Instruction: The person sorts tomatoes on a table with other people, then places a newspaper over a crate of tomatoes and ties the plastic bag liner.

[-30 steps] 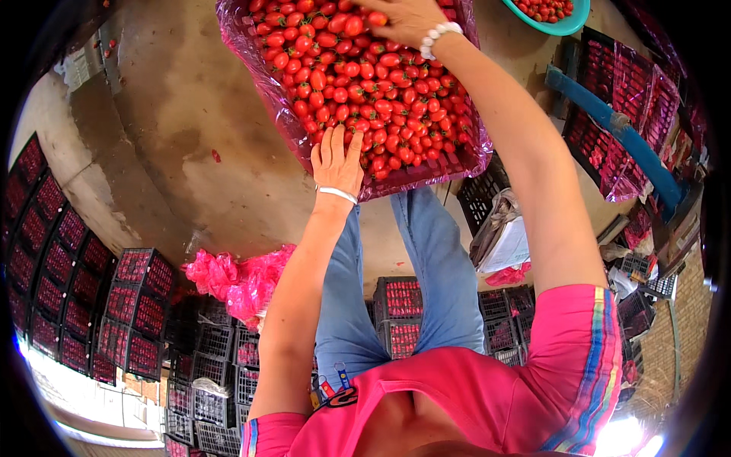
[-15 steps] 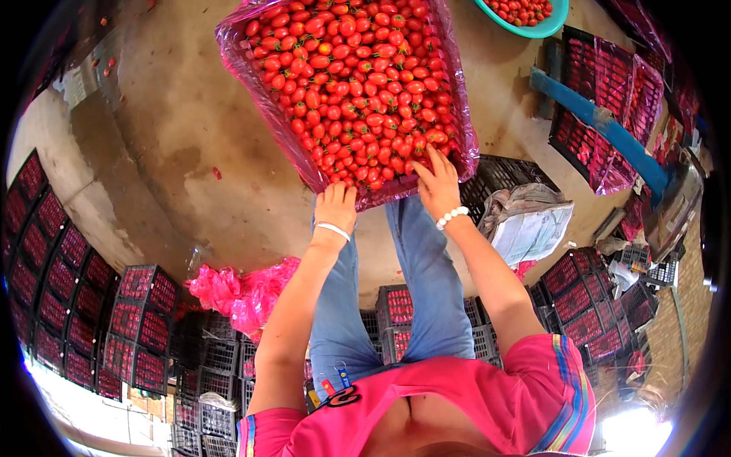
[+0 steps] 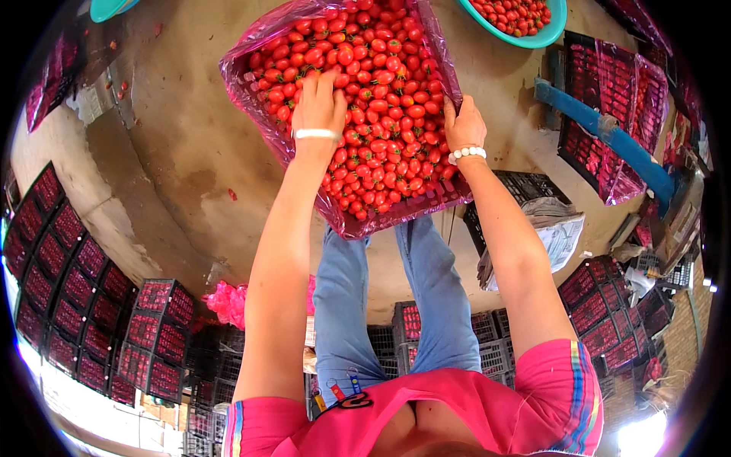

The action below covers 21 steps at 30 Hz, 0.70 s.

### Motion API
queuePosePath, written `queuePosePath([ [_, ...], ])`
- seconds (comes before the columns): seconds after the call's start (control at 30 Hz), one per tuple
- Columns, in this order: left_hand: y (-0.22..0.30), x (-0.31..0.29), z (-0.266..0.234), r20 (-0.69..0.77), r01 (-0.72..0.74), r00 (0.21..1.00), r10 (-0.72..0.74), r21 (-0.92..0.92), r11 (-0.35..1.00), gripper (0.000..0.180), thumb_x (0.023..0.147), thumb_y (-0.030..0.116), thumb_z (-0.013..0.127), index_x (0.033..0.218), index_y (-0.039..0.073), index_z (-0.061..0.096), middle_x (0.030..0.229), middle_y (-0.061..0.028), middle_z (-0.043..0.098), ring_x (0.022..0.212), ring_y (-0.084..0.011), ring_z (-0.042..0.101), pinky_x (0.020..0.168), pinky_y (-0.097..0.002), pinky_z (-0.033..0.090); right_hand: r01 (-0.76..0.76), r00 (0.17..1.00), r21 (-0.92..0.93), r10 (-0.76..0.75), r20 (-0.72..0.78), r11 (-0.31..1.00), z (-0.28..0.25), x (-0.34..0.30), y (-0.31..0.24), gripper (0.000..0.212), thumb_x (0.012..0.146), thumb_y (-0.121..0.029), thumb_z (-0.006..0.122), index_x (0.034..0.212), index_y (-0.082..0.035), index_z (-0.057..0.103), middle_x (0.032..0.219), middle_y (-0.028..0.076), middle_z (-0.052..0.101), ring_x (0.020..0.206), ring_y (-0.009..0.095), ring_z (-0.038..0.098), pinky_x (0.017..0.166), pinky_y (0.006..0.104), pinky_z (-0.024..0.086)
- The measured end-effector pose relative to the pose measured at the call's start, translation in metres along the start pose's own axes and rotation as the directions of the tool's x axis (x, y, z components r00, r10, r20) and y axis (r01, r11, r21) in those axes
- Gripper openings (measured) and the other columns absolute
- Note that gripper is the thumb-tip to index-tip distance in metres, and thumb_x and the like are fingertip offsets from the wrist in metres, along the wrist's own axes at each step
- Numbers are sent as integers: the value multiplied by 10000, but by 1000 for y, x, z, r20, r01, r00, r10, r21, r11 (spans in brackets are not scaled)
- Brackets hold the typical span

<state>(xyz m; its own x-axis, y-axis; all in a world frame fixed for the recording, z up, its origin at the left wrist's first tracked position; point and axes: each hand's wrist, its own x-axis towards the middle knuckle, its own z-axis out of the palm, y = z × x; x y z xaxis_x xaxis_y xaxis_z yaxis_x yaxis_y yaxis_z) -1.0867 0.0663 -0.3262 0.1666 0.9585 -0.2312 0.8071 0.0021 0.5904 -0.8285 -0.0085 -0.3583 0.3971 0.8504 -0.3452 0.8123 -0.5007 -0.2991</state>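
Note:
A crate lined with purple plastic film (image 3: 259, 114) stands in front of me, heaped with small red oval tomatoes (image 3: 381, 114), some with green stems. My left hand (image 3: 318, 110) rests on the tomatoes at the left side of the heap, its fingers slightly apart and their tips partly sunk among the fruit; I see nothing held in it. At the right side of the crate, my right hand (image 3: 464, 128) grips the film-covered rim, thumb inside and fingers outside.
A turquoise basin (image 3: 560, 27) of tomatoes sits at the far right, near a blue metal bar (image 3: 594, 118) and a film-draped black crate (image 3: 609, 107). A black crate with papers (image 3: 552, 228) stands right of my legs. Filled crates (image 3: 68, 282) are stacked at left; pink plastic (image 3: 227, 303) lies nearby.
My left hand has moved from the near rim up and forward onto the tomatoes. My right hand has shifted from the near right corner to the right rim. The heap looks lower at the near edge.

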Motion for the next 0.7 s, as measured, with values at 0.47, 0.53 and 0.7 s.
queuePosePath([
  [0.47, 10, 41, 21, 127, 270, 949, -289, 149, 951, 240, 906, 303, 499, 1083, 165, 584, 843, -185, 676, 838, -357, 663, 732, -444, 503, 47, 998, 47, -45, -40, 998, -2, 1, 11, 305, 909, -375, 552, 973, -76, 545, 898, 157, 631, 854, 372, 607, 714, 489, 495],
  [0.53, 18, 81, 17, 169, 282, 924, -344, 306, 909, 345, 918, 377, 459, 1164, 145, 529, 906, -231, 675, 893, -381, 660, 774, -477, 499, 58, 998, 81, -55, -39, 995, -1, 2, 14, 307, 909, -374, 551, 979, -76, 543, 909, 153, 630, 865, 368, 606, 715, 487, 496],
  [0.7, 20, 143, 38, 322, 140, 854, -409, 614, 776, 491, 920, 379, 465, 1210, -17, 454, 1119, -217, 650, 1019, -361, 650, 820, -508, 513, 56, 998, 99, -57, 3, 994, 0, 0, 9, 314, 911, -376, 547, 989, -72, 532, 947, 129, 628, 900, 358, 597, 716, 491, 493],
])
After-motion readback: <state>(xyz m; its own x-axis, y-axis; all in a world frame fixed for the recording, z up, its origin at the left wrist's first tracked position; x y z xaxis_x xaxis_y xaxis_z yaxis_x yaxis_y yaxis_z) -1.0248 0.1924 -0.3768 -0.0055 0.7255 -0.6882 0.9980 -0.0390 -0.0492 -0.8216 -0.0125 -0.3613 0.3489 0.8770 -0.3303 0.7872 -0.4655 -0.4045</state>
